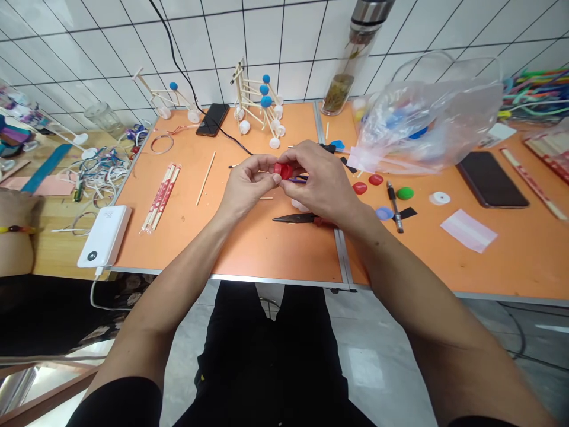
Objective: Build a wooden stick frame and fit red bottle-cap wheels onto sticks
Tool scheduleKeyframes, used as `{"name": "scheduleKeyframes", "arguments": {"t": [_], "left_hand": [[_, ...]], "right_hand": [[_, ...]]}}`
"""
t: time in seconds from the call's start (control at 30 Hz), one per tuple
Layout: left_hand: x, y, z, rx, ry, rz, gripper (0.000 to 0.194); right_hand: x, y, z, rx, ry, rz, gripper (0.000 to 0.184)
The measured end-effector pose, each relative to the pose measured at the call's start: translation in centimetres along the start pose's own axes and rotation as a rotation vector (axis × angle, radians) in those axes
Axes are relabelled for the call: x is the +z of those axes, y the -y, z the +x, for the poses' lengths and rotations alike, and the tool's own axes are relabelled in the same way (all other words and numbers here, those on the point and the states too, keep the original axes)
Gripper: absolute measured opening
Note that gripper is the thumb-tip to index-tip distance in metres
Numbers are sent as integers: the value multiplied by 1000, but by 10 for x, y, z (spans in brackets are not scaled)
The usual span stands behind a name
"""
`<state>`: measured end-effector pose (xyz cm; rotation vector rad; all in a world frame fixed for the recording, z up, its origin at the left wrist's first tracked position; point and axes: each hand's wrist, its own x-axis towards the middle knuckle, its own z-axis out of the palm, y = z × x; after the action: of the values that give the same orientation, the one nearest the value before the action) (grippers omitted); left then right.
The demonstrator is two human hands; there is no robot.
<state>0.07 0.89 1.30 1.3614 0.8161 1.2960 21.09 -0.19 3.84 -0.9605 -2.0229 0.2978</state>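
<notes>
Because we look down from a camera on the person's head, a white-tiled wall (275,41) fills the top of the view, behind a long orange tabletop (249,249) edged in grey metal. Near the wall stands a model of pale wooden sticks (253,101) with blue balls and white caps. Above the table's front half, the left hand (246,184) and right hand (320,181) meet in the air, their curled fingers (296,155) clenched around a small round red plastic bottle cap (283,171), which they partly hide. The cap's short axis seems to lie roughly level, running left to right, though we cannot be sure which way its open end faces. A thin purple stick (299,179) emerges from the grip, pointing right. Just below lies a pointed black metal tool with a red grip (296,218). We judge that a loosened hold could let the smooth cap slip and fall near that tip, while uneven pressure could bend or snap the thin stick.
</notes>
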Motion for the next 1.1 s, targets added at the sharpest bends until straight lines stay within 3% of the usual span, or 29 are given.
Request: {"name": "scheduleKeyframes", "arguments": {"t": [0.13,0.23,0.37,0.73,1.1], "left_hand": [[-1,-4,0,-27,-48,-45,56],[-2,-4,1,-15,-75,-24,53],[-2,-3,0,10,-29,19,56],[-4,-2,2,-125,20,-135,67],[-5,-4,4,-90,22,-108,64]], "right_hand": [[-2,-1,1,12,-43,63,8],[-2,-5,0,-27,-57,-11,12],[2,-7,0,-58,-15,-67,23],[-1,-2,1,-30,-30,50,20],[-1,-4,1,-57,-39,90,9]]}}
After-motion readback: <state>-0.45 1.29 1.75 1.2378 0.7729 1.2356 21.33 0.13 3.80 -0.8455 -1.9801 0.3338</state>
